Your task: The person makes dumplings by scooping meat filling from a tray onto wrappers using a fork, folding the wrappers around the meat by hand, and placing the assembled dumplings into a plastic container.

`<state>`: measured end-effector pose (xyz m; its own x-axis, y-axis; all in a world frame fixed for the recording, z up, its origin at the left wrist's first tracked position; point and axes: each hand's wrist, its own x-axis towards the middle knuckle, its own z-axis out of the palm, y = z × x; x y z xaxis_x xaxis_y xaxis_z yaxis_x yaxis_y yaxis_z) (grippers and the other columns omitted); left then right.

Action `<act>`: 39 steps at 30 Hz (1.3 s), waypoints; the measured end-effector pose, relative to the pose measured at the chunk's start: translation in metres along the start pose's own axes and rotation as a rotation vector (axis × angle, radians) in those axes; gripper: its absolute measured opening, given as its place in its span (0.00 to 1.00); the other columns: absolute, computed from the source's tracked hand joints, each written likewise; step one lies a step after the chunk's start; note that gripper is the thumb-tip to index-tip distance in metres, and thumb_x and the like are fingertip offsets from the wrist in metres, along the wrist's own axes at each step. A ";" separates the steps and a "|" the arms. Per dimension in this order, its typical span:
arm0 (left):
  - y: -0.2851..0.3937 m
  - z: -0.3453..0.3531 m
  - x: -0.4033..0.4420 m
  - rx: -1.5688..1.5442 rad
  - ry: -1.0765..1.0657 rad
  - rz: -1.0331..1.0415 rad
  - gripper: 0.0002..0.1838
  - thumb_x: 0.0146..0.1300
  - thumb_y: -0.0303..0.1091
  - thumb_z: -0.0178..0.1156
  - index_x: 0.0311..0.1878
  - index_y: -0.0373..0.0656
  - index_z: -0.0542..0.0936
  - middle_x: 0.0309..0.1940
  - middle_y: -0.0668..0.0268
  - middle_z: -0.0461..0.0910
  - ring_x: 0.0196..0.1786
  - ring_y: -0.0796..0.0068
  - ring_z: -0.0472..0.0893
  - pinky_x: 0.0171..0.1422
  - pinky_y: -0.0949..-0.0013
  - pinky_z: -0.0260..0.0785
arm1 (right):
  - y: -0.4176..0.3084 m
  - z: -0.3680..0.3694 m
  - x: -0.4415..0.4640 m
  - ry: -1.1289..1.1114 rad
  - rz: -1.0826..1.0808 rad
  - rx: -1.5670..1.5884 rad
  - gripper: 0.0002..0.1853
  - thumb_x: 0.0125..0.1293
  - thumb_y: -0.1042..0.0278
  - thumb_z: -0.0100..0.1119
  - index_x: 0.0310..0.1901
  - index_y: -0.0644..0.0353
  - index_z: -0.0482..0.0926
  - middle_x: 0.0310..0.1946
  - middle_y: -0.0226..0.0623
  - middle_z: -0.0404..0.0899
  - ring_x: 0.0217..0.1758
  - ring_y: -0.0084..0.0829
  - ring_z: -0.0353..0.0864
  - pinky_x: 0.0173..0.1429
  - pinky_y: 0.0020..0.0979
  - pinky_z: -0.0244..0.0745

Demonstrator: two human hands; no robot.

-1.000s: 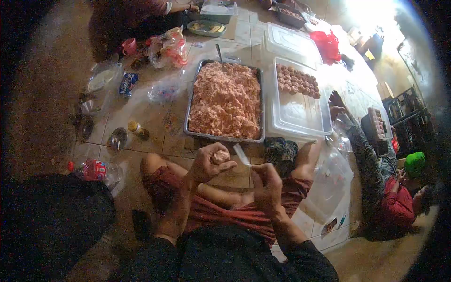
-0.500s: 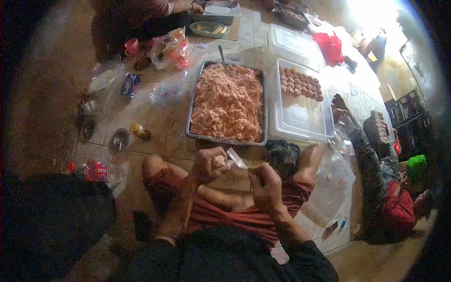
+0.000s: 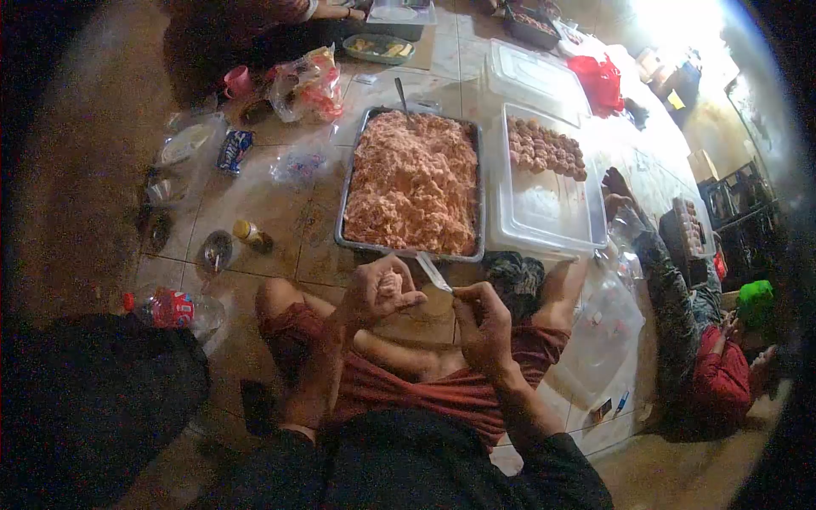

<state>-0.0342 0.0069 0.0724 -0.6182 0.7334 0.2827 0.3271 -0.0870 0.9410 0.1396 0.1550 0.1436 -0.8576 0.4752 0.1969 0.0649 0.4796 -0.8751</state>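
Observation:
My left hand is curled around a small lump of pink meat mixture. Pinched in the fingers of my right hand is a pale flat blade, its tip angled up toward the left, a little apart from the lump. Just beyond both hands lies a deep tray heaped with the same mixture, a spoon handle standing in its far end. To its right, a clear plastic container holds rows of round meat portions at its far end.
A lidded box and red bag lie beyond the container. A small jar, plastic bottle and plastic bags are at the left. A person in red sits at the right; another person's arm shows at the top.
The blade moved toward my left hand and the meat lump, then away to the right. My left hand has opened slightly around the lump.

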 end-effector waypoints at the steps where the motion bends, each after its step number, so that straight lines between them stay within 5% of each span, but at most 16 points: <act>1: -0.002 -0.003 0.001 0.076 -0.096 -0.039 0.23 0.54 0.45 0.80 0.40 0.40 0.79 0.25 0.67 0.79 0.32 0.73 0.80 0.38 0.65 0.73 | 0.001 0.000 -0.002 -0.033 -0.009 -0.020 0.02 0.72 0.78 0.59 0.44 0.65 0.79 0.31 0.37 0.79 0.36 0.23 0.79 0.41 0.29 0.75; 4: -0.004 0.003 0.002 0.258 -0.167 -0.101 0.24 0.52 0.45 0.83 0.41 0.41 0.80 0.26 0.71 0.81 0.32 0.77 0.79 0.39 0.67 0.74 | 0.007 0.004 0.002 -0.109 -0.154 -0.131 0.02 0.72 0.78 0.59 0.43 0.65 0.80 0.31 0.39 0.80 0.37 0.25 0.80 0.41 0.30 0.76; 6: 0.002 0.005 -0.002 0.045 0.061 0.077 0.18 0.57 0.44 0.77 0.37 0.42 0.82 0.24 0.70 0.82 0.29 0.76 0.80 0.38 0.68 0.75 | 0.001 -0.004 -0.003 -0.100 -0.068 -0.076 0.03 0.70 0.79 0.60 0.43 0.66 0.80 0.32 0.40 0.80 0.37 0.28 0.82 0.41 0.31 0.77; 10: 0.005 -0.009 0.002 0.031 -0.339 -0.102 0.24 0.51 0.43 0.83 0.43 0.40 0.82 0.38 0.64 0.85 0.41 0.75 0.83 0.47 0.67 0.77 | -0.013 -0.007 -0.003 -0.015 -0.016 -0.010 0.07 0.65 0.82 0.62 0.43 0.67 0.80 0.32 0.42 0.79 0.37 0.33 0.83 0.40 0.33 0.77; 12: 0.012 -0.007 0.002 0.092 -0.282 -0.303 0.23 0.49 0.38 0.84 0.42 0.41 0.82 0.39 0.65 0.86 0.42 0.73 0.84 0.46 0.66 0.77 | -0.003 -0.003 0.003 -0.119 -0.190 -0.106 0.06 0.65 0.80 0.63 0.43 0.67 0.80 0.31 0.45 0.79 0.35 0.37 0.83 0.41 0.34 0.77; 14: 0.021 -0.014 0.004 -0.106 0.020 0.010 0.17 0.51 0.34 0.83 0.33 0.42 0.80 0.31 0.68 0.85 0.34 0.74 0.83 0.40 0.69 0.76 | -0.002 -0.016 0.006 -0.096 -0.093 -0.118 0.05 0.66 0.77 0.63 0.42 0.66 0.79 0.31 0.48 0.79 0.35 0.43 0.83 0.41 0.37 0.77; 16: 0.022 -0.019 -0.002 -0.369 0.166 0.008 0.18 0.51 0.35 0.83 0.30 0.43 0.78 0.29 0.69 0.84 0.33 0.79 0.81 0.39 0.73 0.75 | -0.014 -0.031 0.019 0.045 -0.159 -0.199 0.04 0.66 0.76 0.62 0.41 0.65 0.79 0.31 0.48 0.79 0.35 0.47 0.83 0.42 0.40 0.77; 18: 0.018 -0.041 -0.011 0.182 -0.261 -0.225 0.20 0.51 0.36 0.83 0.35 0.43 0.78 0.34 0.69 0.83 0.37 0.82 0.79 0.42 0.76 0.74 | 0.010 -0.028 0.039 0.045 -0.153 -0.302 0.04 0.65 0.76 0.61 0.40 0.66 0.79 0.31 0.49 0.79 0.36 0.50 0.83 0.42 0.43 0.77; 20: -0.008 -0.027 -0.015 -0.638 -0.320 -0.386 0.24 0.54 0.38 0.82 0.46 0.41 0.78 0.35 0.71 0.81 0.37 0.84 0.77 0.44 0.75 0.74 | 0.046 -0.014 0.063 -0.087 -0.102 -0.561 0.07 0.63 0.76 0.61 0.42 0.65 0.79 0.34 0.51 0.80 0.39 0.54 0.83 0.46 0.47 0.78; 22: 0.013 -0.006 -0.007 -0.266 -0.129 -0.294 0.27 0.62 0.43 0.77 0.55 0.37 0.76 0.34 0.73 0.80 0.38 0.84 0.77 0.47 0.74 0.74 | 0.080 0.006 0.086 -0.167 -0.106 -0.564 0.09 0.62 0.75 0.61 0.44 0.64 0.78 0.36 0.52 0.80 0.43 0.55 0.82 0.49 0.48 0.77; 23: 0.002 -0.004 -0.009 -0.154 -0.123 -0.195 0.40 0.74 0.63 0.55 0.63 0.28 0.72 0.46 0.59 0.82 0.46 0.77 0.80 0.59 0.68 0.74 | 0.087 0.011 0.098 -0.255 -0.112 -0.566 0.12 0.61 0.75 0.61 0.47 0.64 0.77 0.39 0.53 0.80 0.46 0.56 0.81 0.52 0.50 0.76; 24: 0.000 -0.001 -0.010 -0.152 -0.121 -0.191 0.40 0.74 0.63 0.55 0.63 0.28 0.72 0.46 0.59 0.82 0.46 0.77 0.80 0.59 0.68 0.74 | 0.084 0.008 0.107 -0.254 -0.117 -0.567 0.12 0.61 0.75 0.61 0.47 0.64 0.77 0.39 0.53 0.80 0.46 0.56 0.81 0.52 0.50 0.76; 26: -0.006 0.004 -0.017 -0.787 0.031 -0.255 0.42 0.76 0.65 0.48 0.67 0.28 0.70 0.56 0.55 0.79 0.56 0.74 0.78 0.67 0.64 0.70 | 0.080 0.002 0.113 -0.404 -0.129 -0.586 0.18 0.59 0.75 0.64 0.52 0.62 0.75 0.47 0.55 0.80 0.55 0.56 0.78 0.59 0.52 0.74; 27: 0.006 0.001 -0.015 -0.843 -0.003 -0.325 0.51 0.70 0.73 0.45 0.72 0.29 0.65 0.59 0.63 0.76 0.58 0.74 0.76 0.68 0.67 0.69 | 0.047 -0.004 0.112 -0.446 -0.047 -0.719 0.23 0.60 0.73 0.66 0.57 0.61 0.73 0.53 0.57 0.77 0.62 0.58 0.75 0.62 0.53 0.72; 33: 0.002 0.022 -0.004 -0.891 0.017 -0.340 0.49 0.74 0.71 0.41 0.77 0.30 0.59 0.72 0.56 0.69 0.74 0.60 0.69 0.78 0.57 0.61 | -0.002 -0.009 0.093 -0.369 -0.243 -0.213 0.26 0.65 0.70 0.67 0.64 0.60 0.71 0.54 0.55 0.74 0.59 0.58 0.75 0.62 0.49 0.73; 39: 0.014 0.022 0.024 -0.684 -0.006 -0.529 0.42 0.74 0.64 0.50 0.74 0.34 0.64 0.72 0.51 0.70 0.66 0.57 0.78 0.74 0.54 0.67 | 0.033 -0.046 0.119 -0.380 -0.244 -0.373 0.21 0.66 0.70 0.68 0.58 0.62 0.75 0.45 0.48 0.79 0.50 0.46 0.82 0.51 0.44 0.78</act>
<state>-0.0286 0.0379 0.0884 -0.5635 0.7953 -0.2236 -0.5058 -0.1181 0.8545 0.0630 0.2608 0.1585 -0.9886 0.0536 0.1406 -0.0413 0.8018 -0.5962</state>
